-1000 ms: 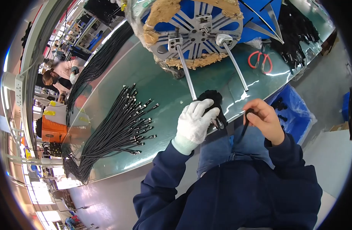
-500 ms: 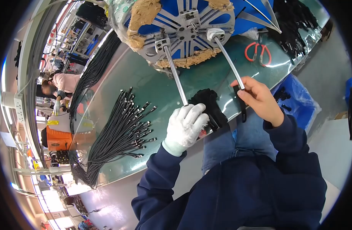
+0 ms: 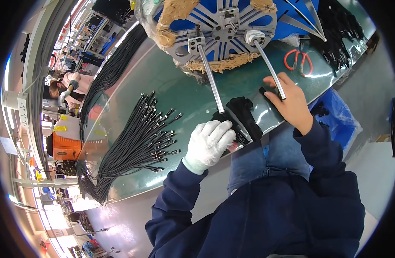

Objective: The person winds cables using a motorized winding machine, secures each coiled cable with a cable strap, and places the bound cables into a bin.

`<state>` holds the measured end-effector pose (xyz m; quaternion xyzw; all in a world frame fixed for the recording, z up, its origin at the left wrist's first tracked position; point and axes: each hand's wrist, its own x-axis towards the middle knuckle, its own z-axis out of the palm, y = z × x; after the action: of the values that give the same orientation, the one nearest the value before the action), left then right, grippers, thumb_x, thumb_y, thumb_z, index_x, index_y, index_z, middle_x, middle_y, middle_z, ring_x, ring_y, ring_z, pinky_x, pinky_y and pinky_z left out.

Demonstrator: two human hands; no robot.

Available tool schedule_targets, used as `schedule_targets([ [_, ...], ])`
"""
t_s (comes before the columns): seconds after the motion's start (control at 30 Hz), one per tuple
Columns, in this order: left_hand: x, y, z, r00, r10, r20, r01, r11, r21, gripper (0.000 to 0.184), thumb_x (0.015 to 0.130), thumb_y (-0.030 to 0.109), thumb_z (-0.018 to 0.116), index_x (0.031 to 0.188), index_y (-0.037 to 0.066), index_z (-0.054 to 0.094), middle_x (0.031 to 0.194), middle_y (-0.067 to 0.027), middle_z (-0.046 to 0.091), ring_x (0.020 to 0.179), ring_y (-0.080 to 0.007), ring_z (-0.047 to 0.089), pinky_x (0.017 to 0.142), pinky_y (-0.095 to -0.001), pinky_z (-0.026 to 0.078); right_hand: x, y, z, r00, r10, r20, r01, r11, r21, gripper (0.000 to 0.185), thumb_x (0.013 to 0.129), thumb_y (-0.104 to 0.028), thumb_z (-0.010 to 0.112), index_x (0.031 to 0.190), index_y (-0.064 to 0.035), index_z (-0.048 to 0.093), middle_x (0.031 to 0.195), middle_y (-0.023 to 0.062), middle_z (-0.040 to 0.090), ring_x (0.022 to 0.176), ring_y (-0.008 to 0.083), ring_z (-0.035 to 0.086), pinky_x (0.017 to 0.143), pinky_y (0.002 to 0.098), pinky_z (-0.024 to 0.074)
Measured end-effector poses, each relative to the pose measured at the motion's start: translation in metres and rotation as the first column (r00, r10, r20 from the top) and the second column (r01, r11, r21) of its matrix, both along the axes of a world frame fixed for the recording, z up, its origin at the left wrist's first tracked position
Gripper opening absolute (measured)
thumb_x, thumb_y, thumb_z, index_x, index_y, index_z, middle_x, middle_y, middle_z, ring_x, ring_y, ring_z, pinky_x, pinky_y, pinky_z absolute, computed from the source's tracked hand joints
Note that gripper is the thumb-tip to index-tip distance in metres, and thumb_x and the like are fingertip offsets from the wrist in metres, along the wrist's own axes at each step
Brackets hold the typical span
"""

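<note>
My left hand, in a white glove, rests with curled fingers beside a pile of folded black straps at the table's near edge; what its fingers press on is hidden. The lower end of the left metal rod is just above these fingers. My bare right hand pinches a black strap, mostly hidden under the hand, at the lower end of the right metal rod. Both rods stick out from a slotted metal wheel edged with torn brown tape.
A fan of black cables lies on the green table at left. Red-handled scissors and more black straps lie at upper right. A blue lined bin stands below right. Another person works at far left.
My right hand has moved up against the right rod's end with the strap, which was hanging lower before. My left hand has shifted slightly beside the strap pile. The camera view has shifted too.
</note>
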<state>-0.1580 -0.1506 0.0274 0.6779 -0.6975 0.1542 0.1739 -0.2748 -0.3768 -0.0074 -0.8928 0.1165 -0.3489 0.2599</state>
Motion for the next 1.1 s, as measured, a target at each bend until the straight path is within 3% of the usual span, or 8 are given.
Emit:
schedule_targets([
  [0.1,0.0,0.004,-0.004,1.0,0.019,-0.01,-0.019,1.0,0.005,0.028,0.063,0.014,0.06,0.091,0.011,0.063,0.1,-0.003,0.063,0.083,-0.0216,0.06,0.067,-0.0339,0.047,-0.011,0.016,0.017,1.0,0.003,-0.001,-0.003,0.99,0.141,0.024,0.08,-0.015,0.067,0.101,-0.0059,0.059,0.082,0.0096,0.058,0.072,0.0292,0.06,0.061,0.0397,0.0452],
  [0.2,-0.004,0.008,-0.002,0.998,0.056,0.009,-0.056,0.998,0.024,0.033,0.063,0.013,0.061,0.095,0.011,0.064,0.102,-0.003,0.062,0.084,-0.022,0.059,0.068,-0.034,0.046,-0.021,0.039,0.022,0.987,0.085,-0.138,-0.058,0.981,0.185,0.023,0.079,-0.015,0.067,0.098,-0.0055,0.059,0.084,0.0107,0.057,0.073,0.0287,0.06,0.063,0.0387,0.0469],
  [0.3,-0.01,0.012,0.006,0.994,0.109,0.031,-0.107,0.993,-0.055,0.042,0.066,0.024,0.064,0.107,0.014,0.062,0.106,-0.0003,0.058,0.09,-0.0193,0.057,0.07,-0.0337,0.045,-0.007,0.057,0.023,0.991,0.068,-0.118,-0.06,0.995,0.076,0.034,0.077,-0.018,0.069,0.104,-0.0035,0.054,0.091,0.0118,0.055,0.08,0.0276,0.059,0.067,0.0373,0.0482],
  [0.4,-0.013,-0.004,0.008,0.992,0.124,0.011,-0.123,0.992,-0.037,0.033,0.065,0.016,0.058,0.097,0.012,0.065,0.101,-0.0006,0.061,0.091,-0.0221,0.057,0.073,-0.0358,0.045,0.005,0.07,0.022,0.992,0.044,-0.119,-0.042,0.999,0.02,0.049,0.074,-0.018,0.072,0.112,-0.0019,0.047,0.096,0.0126,0.053,0.088,0.0285,0.057,0.07,0.037,0.0477],
  [0.5,-0.008,0.002,-0.008,0.992,0.122,0.013,-0.122,0.992,0.029,0.038,0.063,0.022,0.062,0.1,0.013,0.063,0.106,0.0005,0.058,0.096,-0.0207,0.055,0.076,-0.0357,0.044,0.012,0.071,0.015,0.986,0.028,-0.166,-0.027,1.0,0.006,0.056,0.071,-0.015,0.075,0.115,-0.0011,0.043,0.1,0.014,0.053,0.091,0.0308,0.056,0.073,0.0381,0.0473],
  [0.8,-0.007,0.012,-0.015,0.988,0.152,-0.038,-0.153,0.988,-0.013,0.035,0.064,0.022,0.061,0.098,0.014,0.063,0.108,0.0008,0.059,0.096,-0.0206,0.056,0.078,-0.0364,0.044,-0.013,0.065,0.023,0.987,0.017,-0.162,-0.015,1.0,0.015,0.05,0.073,-0.023,0.074,0.109,0.0001,0.049,0.092,0.0122,0.057,0.085,0.0303,0.057,0.073,0.0379,0.047],
  [0.93,-0.011,0.01,-0.01,0.986,0.154,-0.066,-0.157,0.986,-0.053,0.034,0.066,0.018,0.056,0.098,0.014,0.064,0.106,0.0011,0.061,0.095,-0.0219,0.056,0.078,-0.0374,0.044,-0.014,0.07,0.017,0.97,-0.007,-0.245,-0.019,0.995,-0.103,0.036,0.071,-0.018,0.075,0.096,-0.0018,0.054,0.085,0.0101,0.056,0.081,0.028,0.056,0.069,0.0372,0.0458],
  [1.1,-0.011,0.008,-0.012,0.984,0.175,-0.043,-0.175,0.985,0.0,0.034,0.066,0.018,0.058,0.099,0.013,0.063,0.106,0.0011,0.06,0.096,-0.0212,0.055,0.079,-0.0366,0.044,-0.01,0.081,0.018,0.976,-0.043,-0.212,0.031,0.998,-0.059,0.03,0.07,-0.011,0.072,0.093,-0.003,0.054,0.087,0.0094,0.058,0.082,0.0294,0.056,0.07,0.0386,0.0451],
])
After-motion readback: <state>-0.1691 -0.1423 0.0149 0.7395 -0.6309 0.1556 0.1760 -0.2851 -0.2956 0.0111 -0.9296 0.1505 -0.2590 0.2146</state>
